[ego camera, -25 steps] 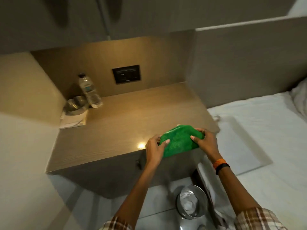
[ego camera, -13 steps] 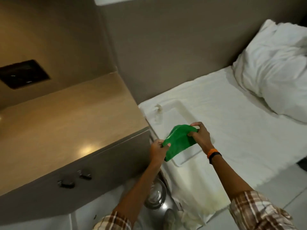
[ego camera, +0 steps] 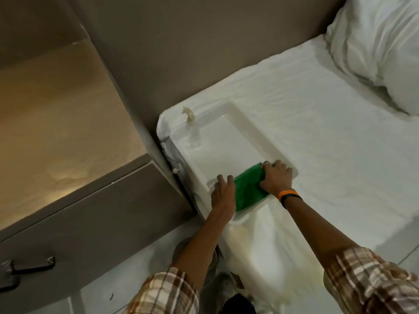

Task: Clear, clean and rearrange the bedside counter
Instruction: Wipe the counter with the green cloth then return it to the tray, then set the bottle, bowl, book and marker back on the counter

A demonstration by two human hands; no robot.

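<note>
A green cloth (ego camera: 248, 189) lies in the near corner of a white rectangular tray (ego camera: 249, 130) that sits on the bed's corner. My right hand (ego camera: 275, 176) presses down on the cloth's right side. My left hand (ego camera: 223, 192) rests on the cloth's left edge and the tray's near rim. The wooden bedside counter (ego camera: 56, 123) is at the left, its top bare in the part I can see. A small pale object (ego camera: 189, 113) sits at the tray's far corner.
A white pillow (ego camera: 381, 46) lies at the top right on the bed (ego camera: 340, 143). A metal bin (ego camera: 195, 257) stands on the floor under my left forearm. The counter's drawer front carries a dark handle (ego camera: 27, 267).
Both hands carried the green cloth from the counter's front edge over to the bed and lowered it into the white tray. The view swung right, away from the bottle and socket.
</note>
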